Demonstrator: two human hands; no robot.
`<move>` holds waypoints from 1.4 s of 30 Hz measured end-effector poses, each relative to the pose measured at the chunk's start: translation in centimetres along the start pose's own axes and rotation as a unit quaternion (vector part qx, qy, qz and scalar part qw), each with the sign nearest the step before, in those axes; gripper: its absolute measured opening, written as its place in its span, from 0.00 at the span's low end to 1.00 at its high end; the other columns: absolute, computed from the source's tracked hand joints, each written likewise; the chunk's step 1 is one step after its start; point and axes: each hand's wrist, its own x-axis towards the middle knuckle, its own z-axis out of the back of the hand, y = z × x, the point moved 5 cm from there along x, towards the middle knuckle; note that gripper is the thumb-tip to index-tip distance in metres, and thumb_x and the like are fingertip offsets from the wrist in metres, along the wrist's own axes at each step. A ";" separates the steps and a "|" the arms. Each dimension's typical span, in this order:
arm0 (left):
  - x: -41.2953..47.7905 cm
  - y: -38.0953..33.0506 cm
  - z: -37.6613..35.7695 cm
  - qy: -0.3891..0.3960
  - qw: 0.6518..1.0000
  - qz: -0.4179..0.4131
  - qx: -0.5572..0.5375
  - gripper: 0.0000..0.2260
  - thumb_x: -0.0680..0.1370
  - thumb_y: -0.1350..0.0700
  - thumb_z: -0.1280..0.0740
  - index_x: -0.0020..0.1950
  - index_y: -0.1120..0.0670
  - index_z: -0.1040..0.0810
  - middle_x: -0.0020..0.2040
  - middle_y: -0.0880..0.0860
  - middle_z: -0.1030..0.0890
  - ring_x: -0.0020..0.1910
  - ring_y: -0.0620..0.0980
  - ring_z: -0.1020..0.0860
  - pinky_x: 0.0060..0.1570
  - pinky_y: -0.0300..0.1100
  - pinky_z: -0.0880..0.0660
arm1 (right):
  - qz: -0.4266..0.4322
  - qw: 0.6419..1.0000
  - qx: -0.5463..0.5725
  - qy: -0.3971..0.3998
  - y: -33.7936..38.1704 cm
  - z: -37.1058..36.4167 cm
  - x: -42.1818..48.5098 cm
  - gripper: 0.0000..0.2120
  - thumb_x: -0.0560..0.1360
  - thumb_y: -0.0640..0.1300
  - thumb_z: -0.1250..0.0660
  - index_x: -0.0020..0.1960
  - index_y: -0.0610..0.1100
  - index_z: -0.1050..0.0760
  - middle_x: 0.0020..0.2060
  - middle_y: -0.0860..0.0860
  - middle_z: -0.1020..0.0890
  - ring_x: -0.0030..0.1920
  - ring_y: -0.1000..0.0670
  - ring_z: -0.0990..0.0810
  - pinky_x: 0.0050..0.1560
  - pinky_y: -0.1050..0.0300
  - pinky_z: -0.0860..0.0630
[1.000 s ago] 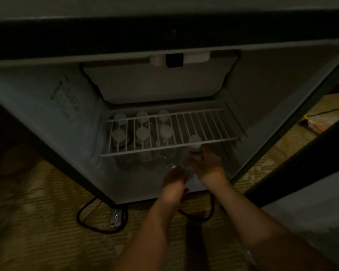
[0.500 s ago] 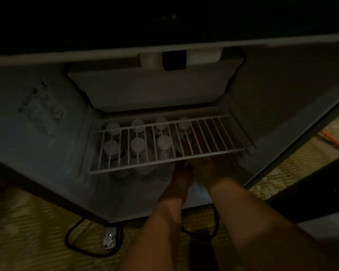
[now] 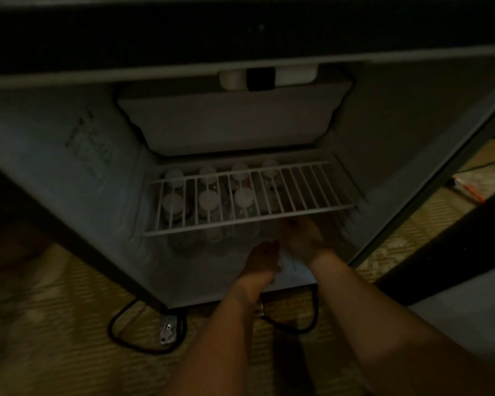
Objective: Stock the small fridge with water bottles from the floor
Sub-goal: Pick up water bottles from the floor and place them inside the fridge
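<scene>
The small fridge point(image 3: 412, 132) stands open on the floor in dim light. Several white-capped water bottles point(image 3: 209, 200) stand upright under its white wire shelf point(image 3: 312, 192), in two rows at the left. The newest bottle point(image 3: 270, 168) is fourth in the back row. My right hand point(image 3: 302, 238) is just under the shelf's front edge, apart from the bottles and holding nothing. My left hand point(image 3: 263, 260) hovers lower over the fridge floor, fingers relaxed and empty. No bottle on the floor is in view.
A freezer box point(image 3: 235, 124) fills the fridge's top. A black power cable with a plug point(image 3: 167, 330) loops on the woven mat in front. The dark fridge door point(image 3: 455, 241) stands open at the right, with an orange and white object point(image 3: 469, 188) behind it.
My right hand carried a bottle under the shelf, set it fourth in the back row, let go and drew back to the front. My left hand stayed low.
</scene>
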 end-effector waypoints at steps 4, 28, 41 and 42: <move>-2.3 1.1 0.8 -0.025 0.999 0.025 -0.027 0.18 0.82 0.52 0.45 0.66 0.62 0.29 0.48 0.56 0.22 0.41 0.50 0.25 0.41 0.41 0.27 | -0.055 0.998 -0.041 0.011 -1.1 1.1 -2.8 0.16 0.81 0.41 0.47 0.62 0.36 0.27 0.63 0.39 0.24 0.63 0.41 0.26 0.58 0.58 0.32; -33.9 -3.9 15.5 -0.146 0.967 -0.074 0.195 0.17 0.81 0.50 0.43 0.62 0.59 0.26 0.53 0.55 0.23 0.51 0.51 0.24 0.43 0.40 0.28 | 0.198 0.973 -0.068 0.101 20.9 5.5 -28.1 0.10 0.79 0.39 0.40 0.54 0.37 0.22 0.48 0.40 0.17 0.50 0.43 0.18 0.56 0.48 0.23; -53.9 6.4 26.2 -0.235 0.917 0.002 0.323 0.19 0.81 0.49 0.43 0.66 0.59 0.28 0.60 0.56 0.24 0.58 0.53 0.24 0.57 0.44 0.29 | 0.308 0.909 -0.136 0.247 33.5 -4.4 -45.5 0.12 0.78 0.43 0.37 0.60 0.42 0.24 0.52 0.47 0.21 0.50 0.49 0.18 0.48 0.58 0.23; -55.0 8.1 26.5 -0.230 0.916 0.013 0.328 0.19 0.81 0.49 0.43 0.65 0.60 0.28 0.58 0.57 0.24 0.55 0.53 0.24 0.54 0.42 0.29 | 0.312 0.900 -0.149 0.266 33.5 -5.7 -47.1 0.12 0.78 0.43 0.37 0.60 0.42 0.24 0.52 0.47 0.21 0.50 0.49 0.18 0.47 0.58 0.23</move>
